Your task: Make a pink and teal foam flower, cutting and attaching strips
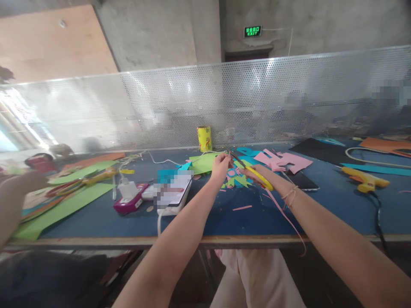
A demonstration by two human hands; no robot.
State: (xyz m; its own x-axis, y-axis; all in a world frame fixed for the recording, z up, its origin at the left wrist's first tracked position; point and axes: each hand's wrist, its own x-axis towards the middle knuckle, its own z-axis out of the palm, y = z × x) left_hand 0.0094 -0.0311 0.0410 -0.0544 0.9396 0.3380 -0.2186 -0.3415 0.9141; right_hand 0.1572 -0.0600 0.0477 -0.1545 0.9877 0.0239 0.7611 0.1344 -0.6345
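My right hand point(255, 174) is closed around yellow-handled scissors point(253, 171), whose blades point up and left toward my left hand point(221, 166). My left hand is pinched shut on a small piece of paper that I cannot make out clearly, just at the scissor tips. A thin pink paper strip point(282, 211) hangs down from near my right wrist. Under both hands lie pink, green and blue paper cuttings point(236, 177) on the blue tabletop point(205, 214).
A yellow roll point(204, 138) stands by the perforated metal screen point(224, 98). Pink paper shapes point(282, 160), a phone point(302, 180), a yellow glue gun point(366, 179), green sheets point(64, 205), a purple device point(130, 201) and a white box point(175, 194) lie around. Another person's arm point(13, 201) shows at left.
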